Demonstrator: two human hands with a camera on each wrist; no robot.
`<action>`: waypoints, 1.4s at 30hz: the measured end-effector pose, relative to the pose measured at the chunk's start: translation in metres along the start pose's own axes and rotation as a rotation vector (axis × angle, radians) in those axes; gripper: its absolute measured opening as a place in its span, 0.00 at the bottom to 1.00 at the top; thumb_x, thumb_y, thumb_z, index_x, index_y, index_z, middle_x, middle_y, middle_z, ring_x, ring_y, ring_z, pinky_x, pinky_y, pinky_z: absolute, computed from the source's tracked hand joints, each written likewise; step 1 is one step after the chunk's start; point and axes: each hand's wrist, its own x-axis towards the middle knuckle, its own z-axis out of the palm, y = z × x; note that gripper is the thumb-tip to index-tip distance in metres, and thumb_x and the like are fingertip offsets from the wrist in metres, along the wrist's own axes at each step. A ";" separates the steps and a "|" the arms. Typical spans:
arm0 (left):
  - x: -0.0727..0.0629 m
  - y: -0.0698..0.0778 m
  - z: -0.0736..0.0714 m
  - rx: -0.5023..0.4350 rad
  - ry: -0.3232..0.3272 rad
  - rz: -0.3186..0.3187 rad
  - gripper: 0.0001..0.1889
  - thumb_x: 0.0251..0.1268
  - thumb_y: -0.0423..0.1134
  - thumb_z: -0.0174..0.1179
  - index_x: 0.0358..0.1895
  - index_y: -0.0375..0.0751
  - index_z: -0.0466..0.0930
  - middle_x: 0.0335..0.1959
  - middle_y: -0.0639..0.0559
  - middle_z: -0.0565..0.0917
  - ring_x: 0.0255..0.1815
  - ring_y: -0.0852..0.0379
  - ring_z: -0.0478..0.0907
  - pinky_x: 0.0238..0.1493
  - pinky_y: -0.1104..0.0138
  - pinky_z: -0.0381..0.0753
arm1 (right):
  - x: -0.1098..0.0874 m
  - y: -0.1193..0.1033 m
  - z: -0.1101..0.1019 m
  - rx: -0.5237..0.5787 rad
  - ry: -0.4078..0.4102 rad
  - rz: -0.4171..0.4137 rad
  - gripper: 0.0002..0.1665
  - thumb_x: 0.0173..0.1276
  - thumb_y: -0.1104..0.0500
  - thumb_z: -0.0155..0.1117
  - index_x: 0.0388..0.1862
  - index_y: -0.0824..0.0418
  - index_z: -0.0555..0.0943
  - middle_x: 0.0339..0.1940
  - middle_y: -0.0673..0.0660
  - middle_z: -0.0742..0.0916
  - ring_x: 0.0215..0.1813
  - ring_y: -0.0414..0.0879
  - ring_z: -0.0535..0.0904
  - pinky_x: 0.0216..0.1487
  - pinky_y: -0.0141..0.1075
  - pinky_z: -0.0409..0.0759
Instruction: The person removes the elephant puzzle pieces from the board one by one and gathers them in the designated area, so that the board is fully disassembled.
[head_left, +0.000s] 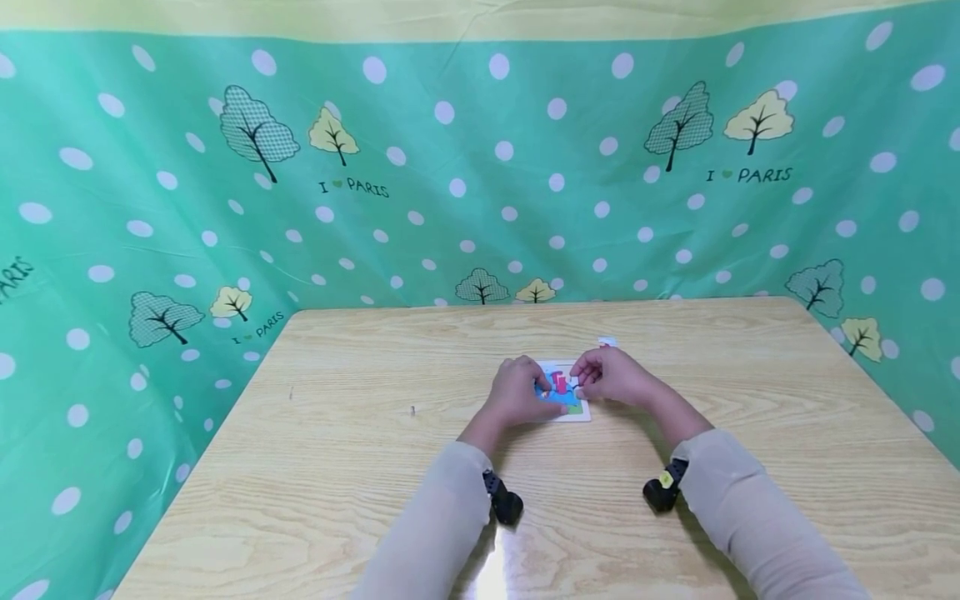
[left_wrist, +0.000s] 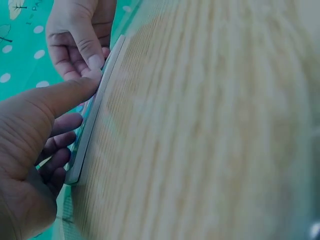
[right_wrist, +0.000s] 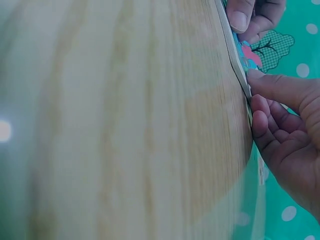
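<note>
A small jigsaw puzzle (head_left: 576, 417) in a white frame lies flat on the table, its picture blue with red and green parts. Over its left side is my left hand (head_left: 517, 390); the thumb lies along the near edge and the fingertips touch the picture. At the right side my right hand (head_left: 613, 375) pinches what looks like a small puzzle piece (head_left: 574, 382), mostly hidden by the fingers. Seen edge-on in the left wrist view, the puzzle (left_wrist: 86, 145) is a thin board. In the right wrist view, the right thumb rests at the board's edge (right_wrist: 239, 70).
Just beyond the right hand lies a loose white and red piece (head_left: 607, 342), partly covered by it. The wood-grain table (head_left: 360, 483) carries small dark marks on the left. A green dotted cloth (head_left: 420, 167) hangs behind and along both sides.
</note>
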 end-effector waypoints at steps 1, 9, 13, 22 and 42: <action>0.000 0.001 0.000 0.005 0.000 -0.005 0.18 0.44 0.54 0.78 0.31 0.48 0.82 0.41 0.58 0.77 0.45 0.56 0.68 0.47 0.68 0.71 | 0.000 0.000 0.000 -0.003 0.000 0.000 0.12 0.57 0.69 0.73 0.41 0.65 0.82 0.34 0.56 0.82 0.37 0.48 0.78 0.39 0.36 0.80; 0.000 0.003 -0.002 -0.014 0.001 -0.017 0.18 0.43 0.53 0.78 0.29 0.48 0.82 0.41 0.58 0.76 0.45 0.56 0.67 0.47 0.68 0.71 | 0.001 0.001 -0.001 0.005 0.011 -0.007 0.09 0.60 0.70 0.70 0.39 0.64 0.82 0.33 0.56 0.82 0.37 0.48 0.77 0.40 0.37 0.79; -0.001 0.003 -0.003 -0.013 -0.004 -0.024 0.18 0.42 0.54 0.78 0.29 0.47 0.82 0.40 0.58 0.76 0.45 0.56 0.67 0.47 0.67 0.71 | 0.001 0.001 0.000 0.030 0.020 0.000 0.07 0.63 0.70 0.66 0.39 0.63 0.83 0.33 0.56 0.82 0.38 0.49 0.77 0.41 0.37 0.78; -0.001 0.004 0.000 -0.014 0.004 -0.044 0.17 0.41 0.53 0.79 0.25 0.49 0.82 0.39 0.59 0.76 0.45 0.56 0.66 0.47 0.67 0.70 | 0.002 -0.002 0.000 0.136 0.014 0.043 0.06 0.63 0.71 0.63 0.39 0.68 0.81 0.32 0.58 0.82 0.33 0.48 0.76 0.32 0.34 0.77; 0.000 0.000 0.001 -0.035 -0.002 -0.026 0.18 0.41 0.54 0.79 0.24 0.49 0.79 0.41 0.60 0.75 0.44 0.56 0.65 0.47 0.68 0.69 | -0.006 0.004 -0.006 0.310 0.002 0.048 0.10 0.68 0.69 0.60 0.47 0.72 0.77 0.36 0.63 0.82 0.37 0.54 0.83 0.41 0.42 0.84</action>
